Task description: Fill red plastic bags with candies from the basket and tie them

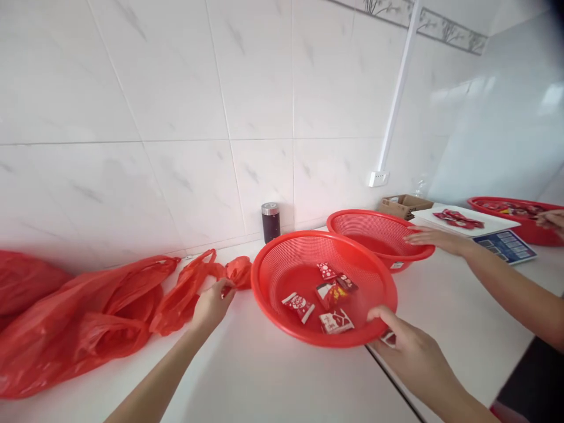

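My left hand (213, 304) is closed, its fingertips pinching the edge of a small red plastic bag (240, 271) that lies on the table. With thumb over the rim, my right hand (408, 346) grips the near right side of a red plastic basket (282, 320). Several small wrapped snack packets (336, 321) in red, white and yellow lie scattered on the basket's bottom. The fingers of my right hand are partly hidden below the rim.
Larger red plastic bags (79, 317) lie to the left. A dark tumbler (270, 223) stands by the wall. Behind is a second red basket (368, 220), touched by another person's hand (427, 236). Farther right are a scale (506, 245) bearing packets, a cardboard box (403, 205) and a filled basket (533, 232).
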`<state>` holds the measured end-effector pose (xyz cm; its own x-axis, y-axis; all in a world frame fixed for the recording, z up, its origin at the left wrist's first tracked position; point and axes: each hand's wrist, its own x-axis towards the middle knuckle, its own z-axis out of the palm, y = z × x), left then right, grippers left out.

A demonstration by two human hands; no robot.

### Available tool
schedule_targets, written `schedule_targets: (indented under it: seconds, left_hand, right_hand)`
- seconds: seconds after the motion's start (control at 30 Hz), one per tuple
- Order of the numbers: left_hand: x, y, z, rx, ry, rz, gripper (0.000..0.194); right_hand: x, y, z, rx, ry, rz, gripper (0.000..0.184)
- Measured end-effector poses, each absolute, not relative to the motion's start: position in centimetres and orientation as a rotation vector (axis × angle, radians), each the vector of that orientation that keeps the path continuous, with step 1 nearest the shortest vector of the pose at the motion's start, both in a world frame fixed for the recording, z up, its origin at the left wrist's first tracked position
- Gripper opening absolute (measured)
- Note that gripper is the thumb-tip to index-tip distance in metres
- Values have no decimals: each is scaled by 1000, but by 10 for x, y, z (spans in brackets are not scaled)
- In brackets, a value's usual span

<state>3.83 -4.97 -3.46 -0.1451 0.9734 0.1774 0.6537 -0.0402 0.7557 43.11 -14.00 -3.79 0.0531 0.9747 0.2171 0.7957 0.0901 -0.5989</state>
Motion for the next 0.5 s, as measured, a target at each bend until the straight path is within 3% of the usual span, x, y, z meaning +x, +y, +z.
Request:
schedule_targets:
  seconds: [0.17, 0.23, 0.37, 0.5]
  left_hand:
    - [34, -85, -8, 1514, 1628, 1216, 31]
    - [32, -99, 5, 1403, 1499, 1282, 35]
    - [33, -124, 25, 1026, 1141, 1397, 27]
    - [32, -137, 31, 873, 928, 1404, 19]
  right_hand:
    - [388, -144, -42, -1574, -1684, 536, 42]
    - [358, -153, -38, -1397, -1731, 712, 39]
    - [294, -160, -24, -1164, -1865, 830, 29]
    - [246, -145, -28, -1138, -1993, 726, 52]
